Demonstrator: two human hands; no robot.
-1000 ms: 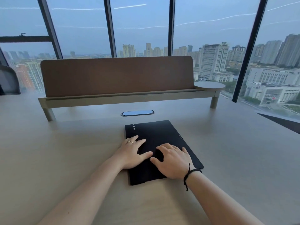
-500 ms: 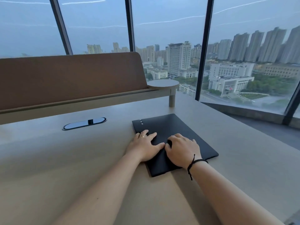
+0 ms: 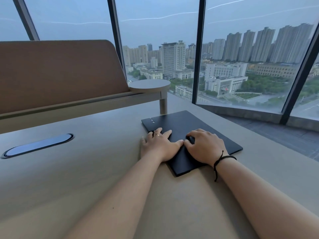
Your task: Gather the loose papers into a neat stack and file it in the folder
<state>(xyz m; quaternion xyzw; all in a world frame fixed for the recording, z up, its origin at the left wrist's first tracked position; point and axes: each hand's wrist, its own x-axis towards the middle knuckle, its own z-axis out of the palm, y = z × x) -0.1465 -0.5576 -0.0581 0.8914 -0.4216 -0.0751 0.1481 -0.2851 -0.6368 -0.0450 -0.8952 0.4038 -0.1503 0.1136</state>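
Note:
A black folder (image 3: 188,123) lies closed and flat on the beige desk (image 3: 86,169), to the right of centre. My left hand (image 3: 160,145) rests flat on its left part, fingers spread, a ring on one finger. My right hand (image 3: 203,145) lies on the folder's middle with its fingers bent downward, pressing the cover; a black cord circles that wrist. The two thumbs nearly touch. No loose papers are in sight.
A brown divider panel (image 3: 57,73) on a low shelf runs along the back, ending in a round shelf (image 3: 150,85) on a post. An oval cable port (image 3: 38,145) sits in the desk at left. The desk's right edge drops beside floor-to-ceiling windows.
The view has swung right, so the folder and hands sit further right in frame. Both hands stay on the folder; my right fingers have curled a little more.

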